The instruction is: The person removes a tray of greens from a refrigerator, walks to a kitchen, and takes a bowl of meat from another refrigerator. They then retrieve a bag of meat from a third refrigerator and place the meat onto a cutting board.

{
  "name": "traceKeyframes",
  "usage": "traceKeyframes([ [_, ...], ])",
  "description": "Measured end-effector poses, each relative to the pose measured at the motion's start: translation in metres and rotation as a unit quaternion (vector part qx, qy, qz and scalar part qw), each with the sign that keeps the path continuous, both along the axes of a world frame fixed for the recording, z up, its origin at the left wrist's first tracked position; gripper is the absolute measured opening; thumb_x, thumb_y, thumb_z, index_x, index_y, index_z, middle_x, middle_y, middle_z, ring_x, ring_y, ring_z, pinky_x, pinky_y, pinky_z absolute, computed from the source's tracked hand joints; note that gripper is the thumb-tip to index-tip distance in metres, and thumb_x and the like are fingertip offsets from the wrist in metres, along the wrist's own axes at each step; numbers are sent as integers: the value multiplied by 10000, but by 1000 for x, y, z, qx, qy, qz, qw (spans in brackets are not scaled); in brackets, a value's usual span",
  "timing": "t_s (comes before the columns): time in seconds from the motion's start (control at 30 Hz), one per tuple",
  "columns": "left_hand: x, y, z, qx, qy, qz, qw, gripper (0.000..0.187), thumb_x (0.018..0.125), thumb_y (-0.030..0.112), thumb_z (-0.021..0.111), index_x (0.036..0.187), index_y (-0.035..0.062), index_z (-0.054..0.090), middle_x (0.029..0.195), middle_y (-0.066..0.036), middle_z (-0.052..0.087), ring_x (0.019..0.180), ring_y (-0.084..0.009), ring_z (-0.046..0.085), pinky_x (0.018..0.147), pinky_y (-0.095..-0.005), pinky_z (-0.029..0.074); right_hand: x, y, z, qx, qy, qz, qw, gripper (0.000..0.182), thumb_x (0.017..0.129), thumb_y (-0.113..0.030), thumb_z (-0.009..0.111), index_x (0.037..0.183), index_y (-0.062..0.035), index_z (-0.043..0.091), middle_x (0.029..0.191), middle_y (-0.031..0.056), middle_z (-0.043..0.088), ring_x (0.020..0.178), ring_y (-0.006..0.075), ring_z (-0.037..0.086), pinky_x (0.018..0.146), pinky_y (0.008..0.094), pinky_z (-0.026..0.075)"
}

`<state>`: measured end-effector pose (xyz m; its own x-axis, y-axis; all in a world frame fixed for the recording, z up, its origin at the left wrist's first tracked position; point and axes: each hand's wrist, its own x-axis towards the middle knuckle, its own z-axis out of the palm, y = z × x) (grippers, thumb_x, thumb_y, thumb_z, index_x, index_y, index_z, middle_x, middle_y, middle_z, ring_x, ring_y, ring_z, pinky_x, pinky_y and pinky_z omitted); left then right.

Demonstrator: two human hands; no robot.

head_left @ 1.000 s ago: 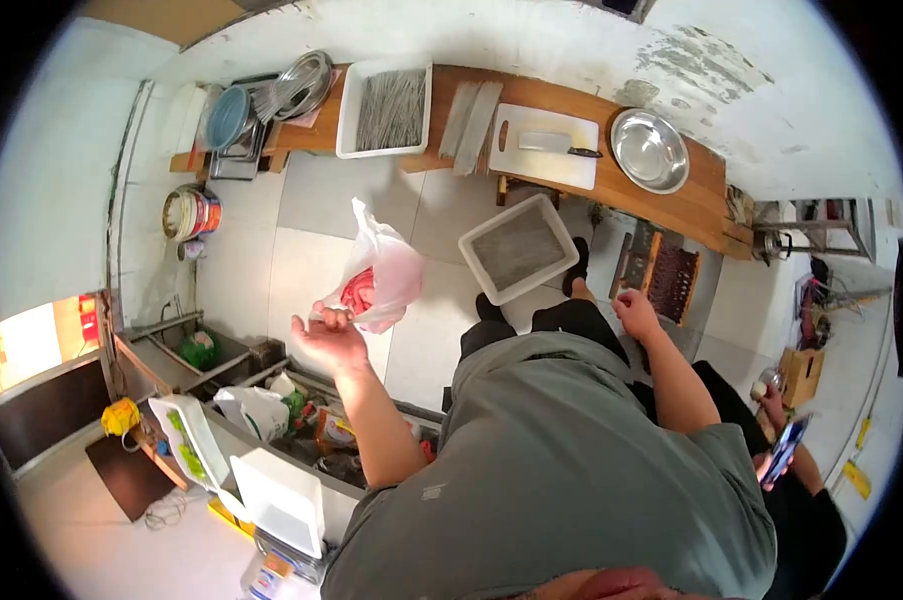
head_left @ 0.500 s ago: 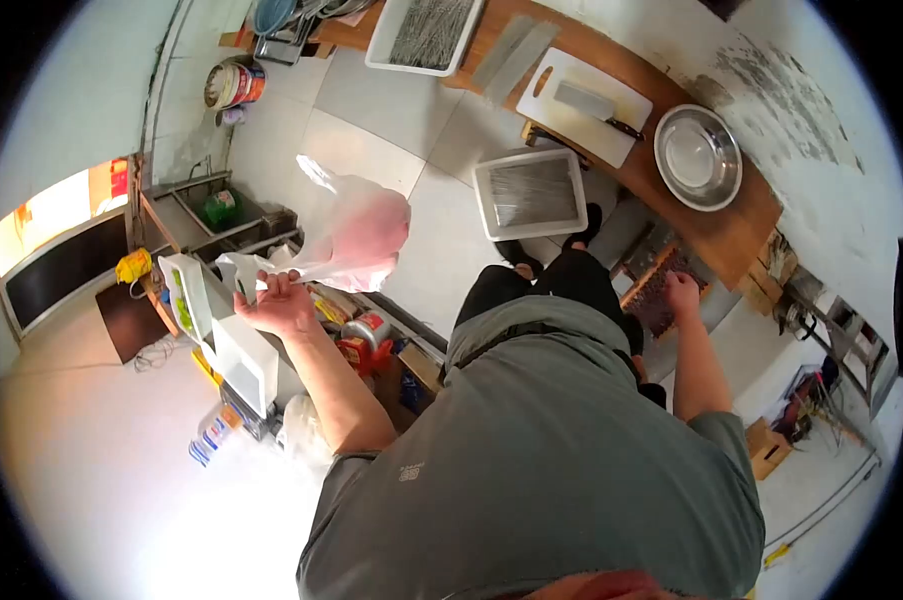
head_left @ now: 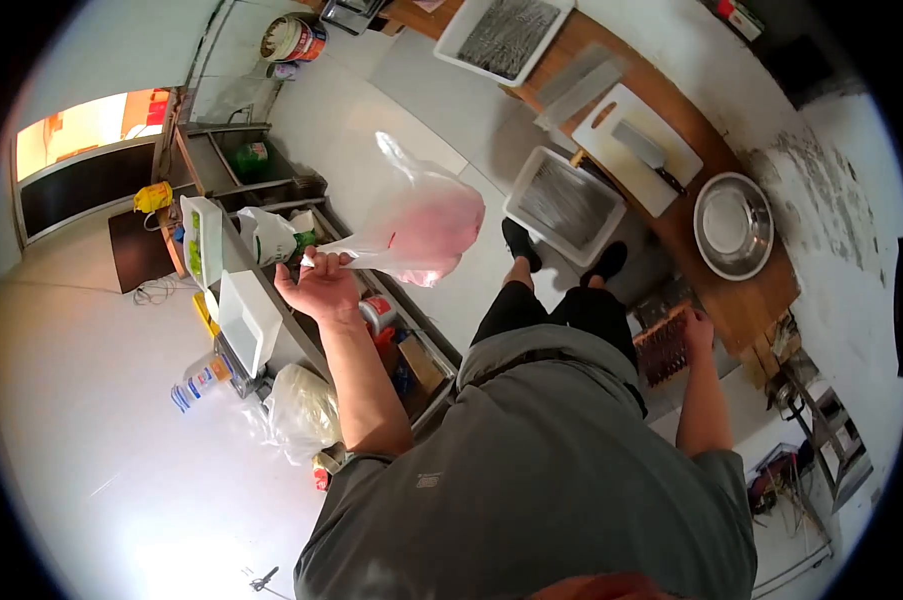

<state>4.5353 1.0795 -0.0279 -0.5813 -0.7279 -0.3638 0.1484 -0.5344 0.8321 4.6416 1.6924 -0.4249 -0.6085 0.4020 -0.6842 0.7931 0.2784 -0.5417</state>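
Note:
My left hand (head_left: 318,285) is closed on the twisted neck of a translucent plastic bag (head_left: 421,225). The bag bulges with something pink and hangs out to the right over the floor. Low beside the wooden table, my right hand (head_left: 699,333) is closed at the edge of a dark red, ridged bundle (head_left: 661,350) of narrow strips; its kind I cannot make out. A white tray of thin metal skewers (head_left: 563,205) lies near my feet, beyond both hands.
The wooden table (head_left: 761,310) bears a steel bowl (head_left: 733,226), a cutting board (head_left: 616,160) with a cleaver (head_left: 639,145), and another skewer tray (head_left: 451,45). At left, a cluttered counter holds white containers (head_left: 251,322) and a grey-and-red bottle (head_left: 376,312). A plastic bag (head_left: 303,405) stands below.
The view has turned and shifted, so the table and bowl appear lower and farther right. The bag has swung rightward with my left hand still gripping it. My feet have stepped apart.

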Motion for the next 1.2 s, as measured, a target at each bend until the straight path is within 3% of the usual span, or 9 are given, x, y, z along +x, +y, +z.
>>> traceKeyframes([
  [0.13,-12,-22,-3,17,-3,17,1000,479,776,499,497,761,22,539,546,-2,344,516,-143,287,623,-324,317,-27,-27,56,-80,-59,-53,994,499,864,-372,596,1166,25,569,1031,154,626,916,241,599,789,377,469],
  [0.27,-21,-70,-18,46,20,-34,998,466,787,491,479,780,25,506,552,7,283,520,-141,260,617,-324,305,-9,-73,85,-58,1,-119,991,287,872,-259,598,1006,-5,610,762,26,592,615,109,545,507,262,427],
  [0.47,-28,-132,-43,72,-11,-66,995,456,778,477,524,802,22,490,572,-2,305,557,-147,282,644,-332,290,27,-186,127,-63,-68,-112,989,308,867,-272,607,1015,-1,615,771,26,603,615,103,542,508,256,418],
  [0.53,-34,-149,-49,62,-23,-79,995,454,791,481,510,806,27,490,571,0,299,557,-146,277,647,-334,290,53,-196,101,19,-39,31,999,338,849,-275,625,991,31,616,797,61,626,655,144,576,584,291,466],
  [0.7,-60,-169,-45,48,-1,-162,986,453,832,482,441,814,32,494,562,14,258,530,-141,248,641,-329,288,48,-248,116,75,-33,69,994,387,828,-303,624,1006,41,632,913,180,661,837,292,632,750,365,483],
  [0.9,-86,-167,-42,41,-16,-211,977,476,835,492,437,792,23,506,564,13,275,521,-141,248,636,-327,292,86,-266,125,35,-49,-66,996,371,842,-295,613,1015,33,630,894,156,666,825,253,633,728,345,482],
  [1.03,-103,-155,-59,60,-33,-234,970,492,833,503,434,803,19,515,564,14,275,521,-142,247,597,-321,292,124,-275,151,-41,-104,-169,979,249,865,-232,602,967,-5,605,799,81,626,635,162,573,542,299,454],
  [1.13,-110,-128,-65,76,-44,-254,963,496,835,500,430,810,12,515,571,13,280,526,-142,248,595,-319,294,181,-246,105,-27,-106,-97,989,251,864,-233,598,978,-9,606,800,77,628,615,152,571,500,301,441],
  [1.2,-119,-115,-78,89,-69,-234,966,491,841,491,424,814,10,515,579,11,285,533,-143,251,610,-320,294,162,-239,121,-75,-148,-220,961,256,864,-236,593,997,-17,604,801,69,628,606,141,568,484,284,430],
])
